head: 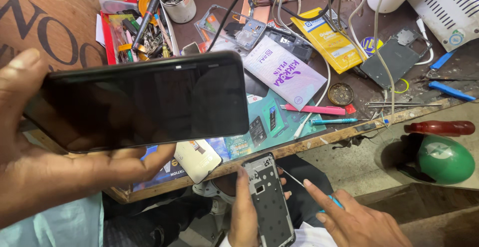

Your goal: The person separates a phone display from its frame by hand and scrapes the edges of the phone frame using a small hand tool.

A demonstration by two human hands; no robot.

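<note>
– Frame (269, 204): which way does it run?
– Its long axis goes near to far, leaning a little to the left. The end with the camera cut-out points away, towards the bench (319, 141) edge.
– And the person's left hand (243, 212)?
– It is closed around the frame's left edge, thumb along the side, and fingertips show at the right edge. The frame stands just right of the palm, over the lap.
– The right hand (357, 222)?
– It is curled on a screwdriver (333, 202) with a blue handle, forefinger stretched out along it. The thin shaft reaches left to the frame's upper right edge; whether it touches cannot be told.
– Anything beside them?
– Further left, another person's hand (45, 167) in a pale blue sleeve holds a black phone (139, 100) flat, long axis left to right, thumb on the left end and fingers underneath.
– And beyond?
– On the bench lie packets, a pink tool (314, 109), a grey back cover (394, 57) and, farthest, a cup (180, 2) of tools.
</note>
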